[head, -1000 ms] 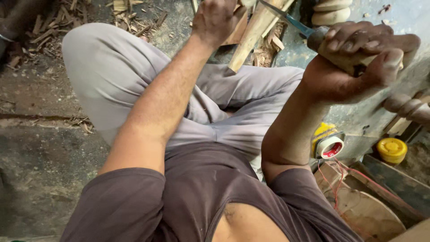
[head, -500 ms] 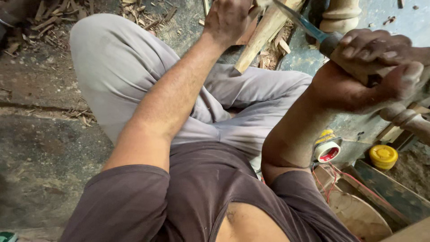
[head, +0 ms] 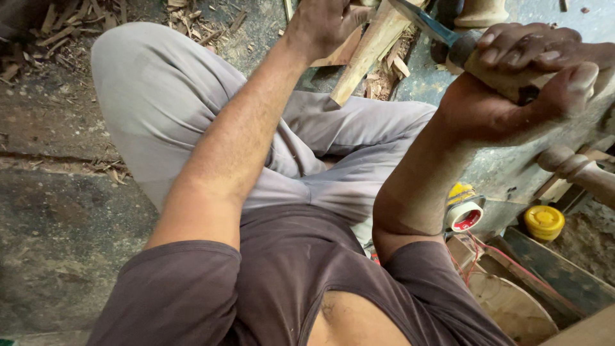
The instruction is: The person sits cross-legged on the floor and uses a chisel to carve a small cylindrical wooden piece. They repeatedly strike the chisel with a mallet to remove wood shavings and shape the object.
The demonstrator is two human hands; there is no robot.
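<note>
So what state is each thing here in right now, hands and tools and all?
Left hand: closed on the wooden piece, steadying it.
Wooden piece: tilted, lower end pointing toward the lap.
Right hand: fist shut round the chisel handle.
Chisel: raised, blade pointing at the wooden piece.
Tape roll: lying flat.
Yellow lid: lying flat on the floor.
Turned wooden spindle: lying on its side.
</note>
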